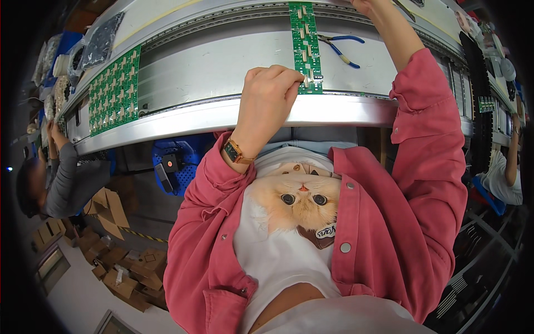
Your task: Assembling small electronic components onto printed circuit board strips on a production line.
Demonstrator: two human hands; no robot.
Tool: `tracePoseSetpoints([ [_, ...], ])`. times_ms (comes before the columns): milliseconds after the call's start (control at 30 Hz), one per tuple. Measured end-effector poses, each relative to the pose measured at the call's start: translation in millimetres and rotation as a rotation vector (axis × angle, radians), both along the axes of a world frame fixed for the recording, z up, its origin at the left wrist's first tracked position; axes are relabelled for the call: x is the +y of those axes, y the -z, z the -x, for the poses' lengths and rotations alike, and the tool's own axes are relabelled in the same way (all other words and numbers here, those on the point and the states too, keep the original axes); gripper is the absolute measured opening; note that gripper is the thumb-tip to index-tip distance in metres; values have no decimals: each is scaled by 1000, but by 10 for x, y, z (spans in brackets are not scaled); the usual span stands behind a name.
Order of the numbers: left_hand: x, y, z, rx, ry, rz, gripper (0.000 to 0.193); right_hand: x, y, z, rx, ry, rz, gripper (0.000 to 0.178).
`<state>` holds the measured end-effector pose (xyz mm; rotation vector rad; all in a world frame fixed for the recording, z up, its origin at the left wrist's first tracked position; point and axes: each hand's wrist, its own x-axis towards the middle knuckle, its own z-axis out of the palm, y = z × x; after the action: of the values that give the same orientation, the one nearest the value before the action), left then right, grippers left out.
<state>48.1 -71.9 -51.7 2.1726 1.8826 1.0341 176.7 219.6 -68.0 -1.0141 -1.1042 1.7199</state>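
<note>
- On the floor to the person's left, an open carton [109, 214] stands with flaps spread; its inside cannot be made out.
- Below it in the view, brown cardboard boxes [147, 266] lie heaped, with some clear plastic among them; their contents are hidden.
- At the upper left, beyond the rail, a clear bag [102, 40] wraps something dark.
- Across the rails of the metal tabletop [211, 69] lies the narrow circuit board [305, 50], green with rows of pale connectors, in front of the person.
- At its near end, the left hand [268, 93] bends over the board, fingers curled and tips drawn close together at a pale connector; whether they grip anything, I cannot tell.
- At the top edge, the right hand [362, 4] is mostly cut off, so the spread of its fingers and any hold cannot be told.
- Just right of the board, blue-handled pliers [343, 38] lie with handles spread, tips toward its edge.
- Well to the left, a wider circuit board [115, 92] spans the rails.
- Under the near rail [345, 111] sits a blue perforated plastic piece [186, 146].
- Farther left, a grey-sleeved co-worker [75, 181] reaches toward the line.
</note>
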Motion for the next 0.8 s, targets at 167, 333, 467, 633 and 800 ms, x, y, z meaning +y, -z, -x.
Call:
tracePoseSetpoints([
  [167, -48, 24, 67, 7, -33, 6, 11, -310, -197, 106, 25, -90, 10, 14],
  [333, -24, -72, 33, 33, 32, 36, 14, -336, -73, -194, -70, -185, -13, 13],
  [467, -79, -303, 177, 53, 79, 112, 22, -1181, -540, -269, -295, -405, -98, 17],
  [633, 395, -637, 732, 353, 166, 192, 23, -1607, -535, -497, -162, -339, -23, 18],
  [800, 1579, -146, 1471, 186, 50, 74, 17, -1786, -490, -431, -98, -311, -17, 18],
])
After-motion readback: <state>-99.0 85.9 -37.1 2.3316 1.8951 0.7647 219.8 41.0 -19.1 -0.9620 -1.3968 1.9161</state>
